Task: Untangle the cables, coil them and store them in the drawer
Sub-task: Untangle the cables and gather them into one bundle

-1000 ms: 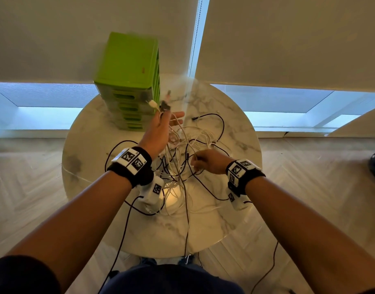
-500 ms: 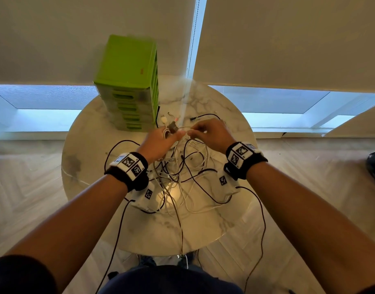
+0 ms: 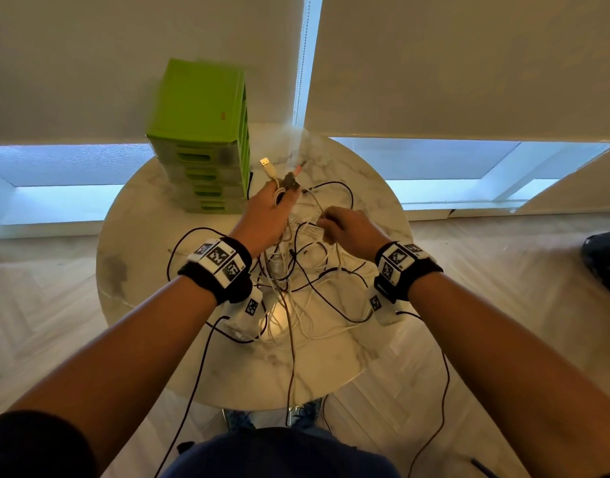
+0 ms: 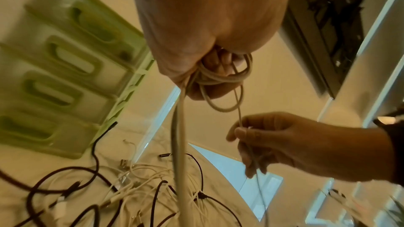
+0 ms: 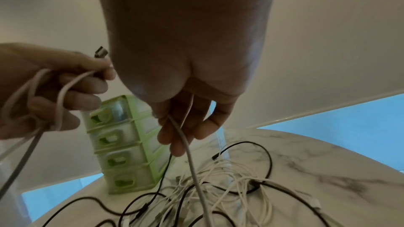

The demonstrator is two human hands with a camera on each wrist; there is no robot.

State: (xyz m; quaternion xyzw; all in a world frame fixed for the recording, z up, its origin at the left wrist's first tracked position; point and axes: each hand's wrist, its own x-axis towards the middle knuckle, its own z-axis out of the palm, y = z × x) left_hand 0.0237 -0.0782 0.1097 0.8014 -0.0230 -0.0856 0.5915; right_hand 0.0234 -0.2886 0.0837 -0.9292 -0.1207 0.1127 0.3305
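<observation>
A tangle of white and black cables [image 3: 307, 270] lies on the round marble table [image 3: 151, 236]. My left hand [image 3: 282, 194] is raised over it and grips a few loops of a white cable [image 4: 220, 78], whose USB plug [image 3: 266, 164] sticks out past the fingers. My right hand [image 3: 326, 222] is just to the right and lower, pinching the trailing strand of white cable [image 5: 186, 141] that runs down into the tangle. The green drawer unit [image 3: 207, 139] stands at the back left, all its drawers closed.
Black cables loop across the table toward the drawer unit [image 5: 124, 144] and the far right edge [image 5: 268, 158]. Thin black wires hang off the table's near edge [image 3: 289, 391]. Window blinds hang behind the table. A dark object [image 3: 606, 260] lies on the floor at right.
The right hand rose from the tangle to meet the left hand at the plugs, then drew back right and down along the white cable. The left hand stayed raised near the drawer unit.
</observation>
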